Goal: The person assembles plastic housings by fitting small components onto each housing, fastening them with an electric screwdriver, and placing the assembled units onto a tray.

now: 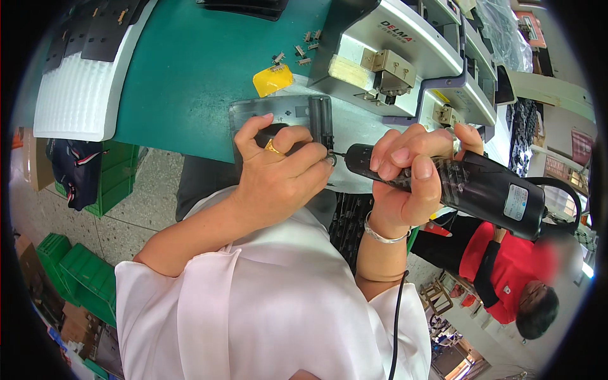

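Observation:
My right hand (411, 164) is wrapped round a black electric screwdriver (491, 190), held almost level with its thin bit pointing left. The bit's tip meets the right edge of a dark grey plastic housing (297, 109) at the near edge of the green table. My left hand (282, 161) lies over that housing, fingers bent and pressing it, with fingertips right beside the bit. Much of the housing is hidden under this hand. Just beyond it lies a yellow piece (273, 80), with several small metal parts (303, 52) scattered near it.
A grey metal machine (396, 54) with a bracket stands on the right of the green table (180, 76). At left is a white foam tray (79, 95) bearing black panels. Green crates (88, 272) sit on the floor. A person in red (494, 266) is at the right.

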Demonstrator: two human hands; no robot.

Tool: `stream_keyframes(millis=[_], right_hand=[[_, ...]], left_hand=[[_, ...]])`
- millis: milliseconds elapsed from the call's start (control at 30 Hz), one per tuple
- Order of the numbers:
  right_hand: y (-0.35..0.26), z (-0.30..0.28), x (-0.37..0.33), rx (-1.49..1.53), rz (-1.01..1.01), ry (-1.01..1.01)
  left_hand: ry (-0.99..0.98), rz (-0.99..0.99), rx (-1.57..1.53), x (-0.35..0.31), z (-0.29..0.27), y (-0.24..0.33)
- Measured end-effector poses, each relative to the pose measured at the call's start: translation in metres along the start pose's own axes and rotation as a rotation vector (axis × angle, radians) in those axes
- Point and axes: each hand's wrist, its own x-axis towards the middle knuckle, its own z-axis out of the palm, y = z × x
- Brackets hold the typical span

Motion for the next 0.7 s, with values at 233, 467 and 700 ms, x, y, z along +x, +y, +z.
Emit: stream_keyframes(millis=[233, 467, 700], right_hand=[[-0.003, 0.005, 0.001, 0.026, -0.019, 0.009], [-0.013, -0.005, 0.004, 0.087, -0.077, 0.007], [-0.021, -0.008, 0.003, 0.258, -0.093, 0.041]], left_hand=[[0.013, -0.004, 0.001, -0.001, 0.001, -0.003], [-0.169, -0.209, -0.1, 0.016, -0.019, -0.003], [-0.155, -0.204, -0.135, 0.025, -0.018, -0.009]])
